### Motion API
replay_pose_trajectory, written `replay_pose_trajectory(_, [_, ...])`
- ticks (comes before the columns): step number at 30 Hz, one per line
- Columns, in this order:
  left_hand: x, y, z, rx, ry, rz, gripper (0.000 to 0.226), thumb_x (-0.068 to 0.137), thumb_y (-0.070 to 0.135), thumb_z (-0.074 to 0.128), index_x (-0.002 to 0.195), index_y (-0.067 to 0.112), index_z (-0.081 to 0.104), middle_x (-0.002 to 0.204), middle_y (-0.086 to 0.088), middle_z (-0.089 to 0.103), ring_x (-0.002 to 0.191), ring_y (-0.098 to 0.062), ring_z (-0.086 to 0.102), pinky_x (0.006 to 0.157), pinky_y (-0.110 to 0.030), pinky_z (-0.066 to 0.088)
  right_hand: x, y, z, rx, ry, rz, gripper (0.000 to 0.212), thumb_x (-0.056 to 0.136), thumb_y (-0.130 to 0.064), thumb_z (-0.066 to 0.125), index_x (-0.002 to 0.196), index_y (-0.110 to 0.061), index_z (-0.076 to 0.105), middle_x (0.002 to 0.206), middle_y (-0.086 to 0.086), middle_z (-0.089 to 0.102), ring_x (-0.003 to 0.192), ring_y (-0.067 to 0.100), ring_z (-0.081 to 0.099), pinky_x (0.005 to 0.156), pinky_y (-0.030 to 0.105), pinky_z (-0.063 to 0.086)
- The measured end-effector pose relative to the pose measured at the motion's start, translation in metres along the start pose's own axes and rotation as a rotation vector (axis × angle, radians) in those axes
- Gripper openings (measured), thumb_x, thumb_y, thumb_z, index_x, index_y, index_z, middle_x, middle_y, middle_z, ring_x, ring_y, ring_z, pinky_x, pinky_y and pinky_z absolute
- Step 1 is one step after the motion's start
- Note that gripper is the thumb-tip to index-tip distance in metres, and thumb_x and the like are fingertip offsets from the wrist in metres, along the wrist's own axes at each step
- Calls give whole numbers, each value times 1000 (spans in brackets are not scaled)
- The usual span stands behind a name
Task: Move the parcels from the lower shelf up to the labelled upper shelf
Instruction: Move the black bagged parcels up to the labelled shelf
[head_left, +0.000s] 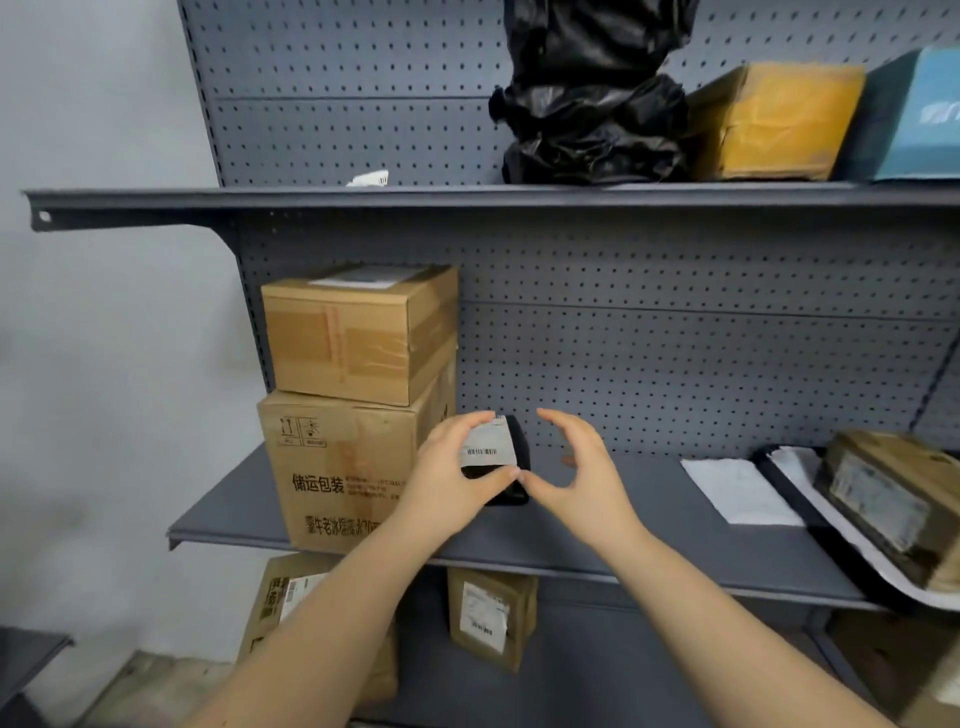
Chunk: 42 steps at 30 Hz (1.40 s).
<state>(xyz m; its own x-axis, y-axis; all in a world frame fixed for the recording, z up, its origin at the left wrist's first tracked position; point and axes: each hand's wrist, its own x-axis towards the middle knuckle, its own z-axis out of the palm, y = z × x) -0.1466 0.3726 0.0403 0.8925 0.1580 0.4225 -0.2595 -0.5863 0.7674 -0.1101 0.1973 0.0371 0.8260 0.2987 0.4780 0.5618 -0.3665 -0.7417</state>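
Seen through the head camera I am monitoring remotely: the left hand (452, 467) grips a small black parcel (501, 452) with a barcode label, fingers over its top and thumb under it, just above the middle shelf (597, 551) and beside two stacked cartons (353, 395). The right hand (576, 467) is cupped beside the parcel, fingers curved and grasping nothing; I cannot tell whether its thumb touches the parcel. By my reading the job is only partly done. The upper shelf (311, 198) carries a black bag (592, 104), a yellow box (774, 119) and a blue box (919, 114), with a white slip (370, 178) lying at its left. The held parcel has not yet been raised. A white mailer (737, 491) and a wrapped brown parcel (883, 499) also lie on the middle shelf, and two labelled boxes (491, 618) stand on the bottom level. Which of these are meant to go up I cannot say.
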Motion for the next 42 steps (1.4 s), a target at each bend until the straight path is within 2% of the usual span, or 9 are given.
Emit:
replay_pose_trajectory(6, [10, -42, 32, 39, -10, -111, 74, 78, 35, 78, 142, 27, 43, 148, 2, 39, 138, -16, 34, 115, -42, 32, 15, 44, 25, 10, -34, 93, 70, 78, -22, 79, 138, -31, 44, 137, -13, 41, 131, 4, 37, 112, 37, 36])
replay_pose_trajectory(12, [41, -93, 59, 5, -56, -246, 76, 77, 38, 76, 142, 46, 37, 155, 1, 29, 144, -17, 24, 117, -45, 27, 44, 93, 50, 32, -119, 230, 81, 73, -21, 83, 141, -32, 40, 141, -8, 36, 135, 7, 31, 115, 36, 31])
replay_pose_trajectory(18, [66, -119, 83, -6, -67, -318, 72, 80, 32, 75, 144, 33, 40, 156, 1, 20, 145, -17, 19, 117, -28, 16, 67, 125, 75, 73, -202, 284, 85, 70, -8, 82, 141, -26, 38, 138, -5, 36, 133, 8, 29, 104, 18, 25])
replay_pose_trajectory(21, [73, -128, 88, -10, -57, -329, 73, 79, 35, 75, 143, 35, 40, 159, -3, 14, 147, -20, 18, 119, -36, 22, 78, 134, 84, 60, -255, 278, 87, 70, -6, 81, 141, -27, 37, 138, -3, 35, 136, 13, 30, 97, 4, 27])
replay_pose_trajectory(25, [79, -131, 91, -18, -69, -350, 73, 79, 34, 76, 143, 33, 39, 161, -4, 9, 146, -21, 18, 118, -35, 24, 84, 140, 90, 84, -295, 335, 89, 71, -7, 80, 144, -30, 36, 153, 5, 22, 141, 18, 26, 105, 20, 29])
replay_pose_trajectory(30, [86, -129, 98, -62, -49, -360, 71, 72, 30, 79, 135, 29, 49, 139, 1, 44, 128, -15, 45, 105, -31, 42, 84, 138, 96, 79, -234, 309, 76, 77, 0, 71, 142, -22, 39, 136, -2, 38, 135, 17, 37, 104, 20, 32])
replay_pose_trajectory(36, [83, -110, 93, -70, 18, -263, 60, 73, 25, 81, 127, 27, 56, 131, 5, 49, 121, -11, 47, 96, -21, 39, 80, 121, 81, 87, -157, 259, 72, 78, 1, 68, 140, -23, 42, 137, -4, 41, 130, 10, 40, 107, 21, 34])
replay_pose_trajectory(39, [82, -87, 82, -85, 45, -198, 60, 72, 29, 83, 125, 30, 57, 131, 5, 50, 122, -10, 47, 99, -23, 39, 82, 105, 64, 93, -141, 223, 71, 78, -2, 71, 139, -24, 43, 137, -5, 41, 127, 8, 41, 106, 19, 34])
replay_pose_trajectory(42, [79, -60, 65, -89, 41, -164, 62, 71, 37, 83, 126, 34, 56, 131, 6, 51, 123, -10, 47, 106, -30, 41, 82, 83, 46, 123, -124, 201, 72, 74, -12, 75, 136, -32, 46, 139, -1, 45, 126, 12, 49, 108, 35, 42])
